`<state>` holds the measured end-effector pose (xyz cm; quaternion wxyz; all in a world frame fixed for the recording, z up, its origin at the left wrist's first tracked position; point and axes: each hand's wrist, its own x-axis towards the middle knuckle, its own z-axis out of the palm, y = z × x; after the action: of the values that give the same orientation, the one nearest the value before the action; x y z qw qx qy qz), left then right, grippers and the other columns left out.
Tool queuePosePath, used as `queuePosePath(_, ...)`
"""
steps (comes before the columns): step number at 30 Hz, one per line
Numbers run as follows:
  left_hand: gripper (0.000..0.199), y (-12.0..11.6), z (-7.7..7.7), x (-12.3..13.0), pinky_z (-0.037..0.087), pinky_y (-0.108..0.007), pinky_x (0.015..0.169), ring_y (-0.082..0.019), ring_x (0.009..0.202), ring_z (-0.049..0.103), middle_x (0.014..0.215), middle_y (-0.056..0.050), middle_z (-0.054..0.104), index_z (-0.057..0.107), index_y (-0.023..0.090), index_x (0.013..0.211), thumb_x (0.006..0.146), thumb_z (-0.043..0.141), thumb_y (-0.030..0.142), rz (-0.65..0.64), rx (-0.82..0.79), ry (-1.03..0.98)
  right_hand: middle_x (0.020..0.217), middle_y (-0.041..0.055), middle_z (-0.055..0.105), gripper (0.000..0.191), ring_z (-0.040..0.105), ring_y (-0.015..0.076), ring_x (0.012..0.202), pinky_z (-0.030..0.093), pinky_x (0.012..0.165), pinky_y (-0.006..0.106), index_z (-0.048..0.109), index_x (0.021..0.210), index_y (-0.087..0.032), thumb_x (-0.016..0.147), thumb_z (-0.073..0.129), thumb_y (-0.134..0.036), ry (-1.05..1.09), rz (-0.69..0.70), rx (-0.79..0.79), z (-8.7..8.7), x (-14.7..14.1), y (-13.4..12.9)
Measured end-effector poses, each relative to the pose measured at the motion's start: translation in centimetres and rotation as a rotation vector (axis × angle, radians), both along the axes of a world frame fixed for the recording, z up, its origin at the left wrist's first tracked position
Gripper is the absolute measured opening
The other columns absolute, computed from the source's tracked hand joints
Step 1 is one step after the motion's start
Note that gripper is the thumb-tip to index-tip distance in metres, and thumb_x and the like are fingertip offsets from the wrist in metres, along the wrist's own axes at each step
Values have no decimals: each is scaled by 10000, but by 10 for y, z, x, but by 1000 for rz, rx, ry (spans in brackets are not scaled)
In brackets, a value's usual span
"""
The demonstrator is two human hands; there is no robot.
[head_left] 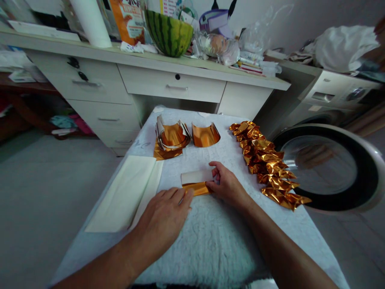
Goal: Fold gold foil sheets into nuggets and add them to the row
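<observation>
In the middle of the cloth-covered table lies a small gold foil sheet (197,188), with a white strip (195,177) along its far side. My left hand (170,208) rests palm down, its fingertips on the foil's left end. At the right end, my right hand (225,182) pinches the foil between thumb and fingers. Curled gold sheets (173,135) are stacked at the back left of the table, with one more curled gold sheet (206,135) beside them. Pale paper sheets (124,192) lie to the left of my left hand. A row of folded gold foil pieces (264,158) runs down the right side.
Behind the table (234,265) stands a white desk (177,74) with drawers, bearing a cut watermelon (170,34), a paper roll (92,24) and plastic bags. A washing machine's open round door (327,164) is close to the table's right edge.
</observation>
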<state>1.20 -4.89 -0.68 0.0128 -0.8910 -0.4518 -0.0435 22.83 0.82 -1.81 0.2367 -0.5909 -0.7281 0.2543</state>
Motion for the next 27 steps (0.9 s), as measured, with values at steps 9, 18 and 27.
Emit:
queuePosePath(9,118,20,8,18,515,-425,757,-258,856,605,893,-66,647,654,162,905,884,539,149,5,-8,-59,977,38,517,167,490,196,965,414,860,336,584,878,-197,759,660,-107,34,192,141,9,3,-9)
queuePosePath(18,229,18,0,15,552,-407,714,-251,817,649,879,-63,678,651,161,973,846,502,42,-24,83,-59,1025,39,518,361,442,213,979,355,864,356,595,935,-204,634,569,-5,-100,332,120,15,3,-13)
queuePosePath(27,203,29,-1,11,537,-398,719,-241,815,616,925,-69,684,679,163,883,875,501,67,74,218,-261,934,23,589,213,475,203,944,332,851,346,591,849,-203,719,567,-35,-38,279,222,10,5,-7)
